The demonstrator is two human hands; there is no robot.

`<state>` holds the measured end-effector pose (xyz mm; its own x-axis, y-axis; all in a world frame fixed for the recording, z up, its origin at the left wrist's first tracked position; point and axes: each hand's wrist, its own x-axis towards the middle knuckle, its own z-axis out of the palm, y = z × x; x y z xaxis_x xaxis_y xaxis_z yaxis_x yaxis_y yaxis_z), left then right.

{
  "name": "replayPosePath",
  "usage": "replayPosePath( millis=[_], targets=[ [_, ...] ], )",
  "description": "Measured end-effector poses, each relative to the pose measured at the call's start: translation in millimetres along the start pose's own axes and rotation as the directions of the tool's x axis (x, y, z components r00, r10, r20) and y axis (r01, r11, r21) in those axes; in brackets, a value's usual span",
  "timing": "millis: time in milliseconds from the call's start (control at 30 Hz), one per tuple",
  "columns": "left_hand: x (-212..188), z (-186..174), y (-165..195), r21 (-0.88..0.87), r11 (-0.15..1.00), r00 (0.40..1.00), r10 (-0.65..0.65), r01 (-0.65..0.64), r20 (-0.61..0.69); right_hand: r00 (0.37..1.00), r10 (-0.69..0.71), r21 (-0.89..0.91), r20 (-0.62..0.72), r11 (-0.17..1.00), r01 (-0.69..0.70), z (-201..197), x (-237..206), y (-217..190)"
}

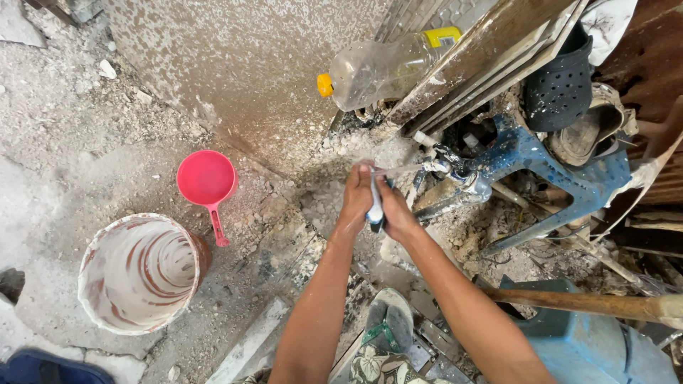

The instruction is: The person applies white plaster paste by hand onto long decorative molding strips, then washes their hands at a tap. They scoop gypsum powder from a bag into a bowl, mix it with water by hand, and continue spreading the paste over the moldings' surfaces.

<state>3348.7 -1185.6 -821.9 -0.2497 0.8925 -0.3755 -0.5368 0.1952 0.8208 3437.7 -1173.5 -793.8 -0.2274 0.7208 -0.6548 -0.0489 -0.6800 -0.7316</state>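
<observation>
My left hand and my right hand are pressed together around a slim tool with a pale blue handle, held upright between the palms. Both hands sit just left of a metal tap, and a thin stream of water runs from it onto my fingers. The tool's working end is hidden between my hands. My foot in a green-strapped sandal stands below the hands.
A red plastic dipper lies on the rubble-strewn floor beside a plaster-smeared bucket. A clear plastic bottle with an orange cap leans near stacked boards. A blue plastic stool, a wooden handle and a blue tub crowd the right.
</observation>
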Motion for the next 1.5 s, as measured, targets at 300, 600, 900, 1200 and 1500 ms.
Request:
replayPosePath(
  millis=[300,600,900,1200,1500],
  targets=[
    [-13.0,-4.8,9.4,0.280,0.959,0.974,-0.108,0.049,0.198,0.994,-0.112,-0.020,-0.007,0.993,0.112,9.2,20.6,-4.8],
    [-43.5,9.0,24.4,0.671,0.734,0.993,0.115,-0.108,0.034,1.000,-0.018,-0.080,-0.006,0.997,0.018,25.8,44.0,-25.9],
    [-43.7,-4.8,45.2,0.676,0.736,0.949,0.232,-0.030,-0.211,0.978,0.010,0.461,0.208,0.881,-0.107,25.7,36.8,-37.6],
    [-27.2,-41.3,16.4,0.709,0.652,0.939,-0.016,0.270,-0.343,0.966,-0.065,0.474,0.249,0.878,-0.063,20.6,26.0,-18.2],
    [-16.7,-28.4,14.3,0.555,0.809,0.956,0.282,-0.194,-0.077,0.911,-0.099,0.358,0.401,0.932,-0.057,19.2,16.0,-24.4]
  ],
)
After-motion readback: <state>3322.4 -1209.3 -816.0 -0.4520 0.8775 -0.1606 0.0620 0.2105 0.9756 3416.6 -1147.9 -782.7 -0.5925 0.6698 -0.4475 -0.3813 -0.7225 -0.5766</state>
